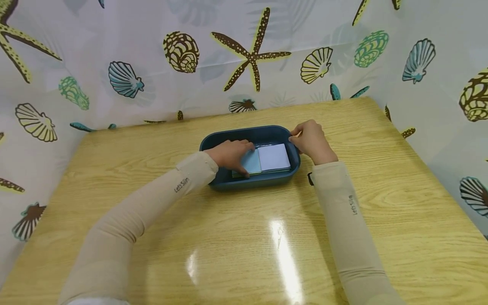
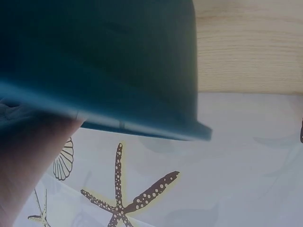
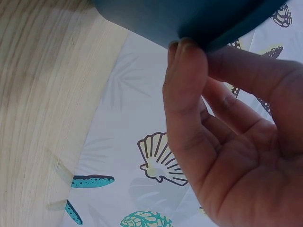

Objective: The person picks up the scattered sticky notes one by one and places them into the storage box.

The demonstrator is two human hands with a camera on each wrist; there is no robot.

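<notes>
A dark blue tray (image 1: 251,181) sits in the middle of the wooden table. Inside lie two paper pads side by side, a light-blue one (image 1: 253,163) on the left and a pale lavender one (image 1: 273,156) on the right. My left hand (image 1: 230,154) reaches into the tray and holds the light-blue pad, fingers over its top and thumb at its near edge. The left wrist view shows only the tray's outer wall (image 2: 104,61) and a blurred part of that hand (image 2: 28,156). My right hand (image 1: 310,140) pinches the tray's right rim (image 3: 189,19), thumb and fingers (image 3: 184,75) on either side.
The wooden table (image 1: 244,254) spreads wide before the tray, with glare spots on its surface. A white curtain printed with shells and starfish (image 1: 244,55) closes off the back and both sides, close behind the tray.
</notes>
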